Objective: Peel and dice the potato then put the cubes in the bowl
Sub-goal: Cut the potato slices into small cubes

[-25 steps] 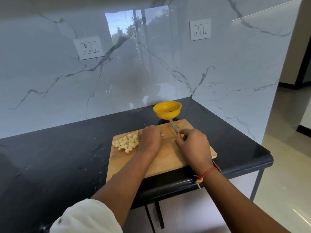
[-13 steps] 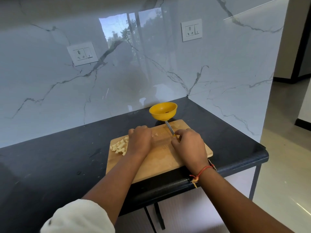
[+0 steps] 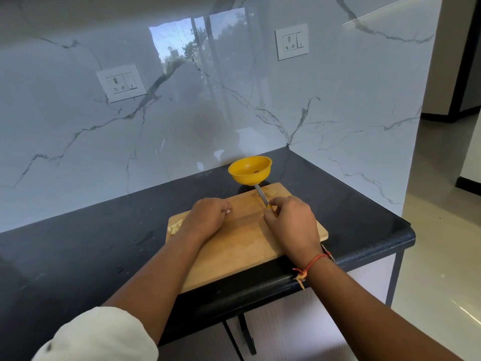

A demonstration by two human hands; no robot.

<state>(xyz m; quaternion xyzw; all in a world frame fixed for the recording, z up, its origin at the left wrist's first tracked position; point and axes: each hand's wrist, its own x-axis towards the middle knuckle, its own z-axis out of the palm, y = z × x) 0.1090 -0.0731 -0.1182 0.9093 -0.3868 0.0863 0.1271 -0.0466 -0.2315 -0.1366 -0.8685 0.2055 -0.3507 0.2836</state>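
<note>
Cubes near the edge could fall.
The pale potato cubes point(image 3: 175, 227) lie at the left edge of the tan wooden cutting board point(image 3: 244, 246), not in the round yellow bowl point(image 3: 250, 168). A push from the left hand point(image 3: 208, 217) could knock them onto the black bench point(image 3: 104, 243). Its fingers curl, but nobody can tell if they hold anything. The right hand point(image 3: 292, 225) grips the small steel knife point(image 3: 261, 195).

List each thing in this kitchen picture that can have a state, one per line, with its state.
board: flat on counter.
bowl: upright on counter, no cubes seen inside.
cubes: cut, piled at board's left edge, partly hidden.
knife: gripped, blade pointing toward bowl.
left hand: curled on board; contents hidden.
right hand: grips knife handle.
</note>
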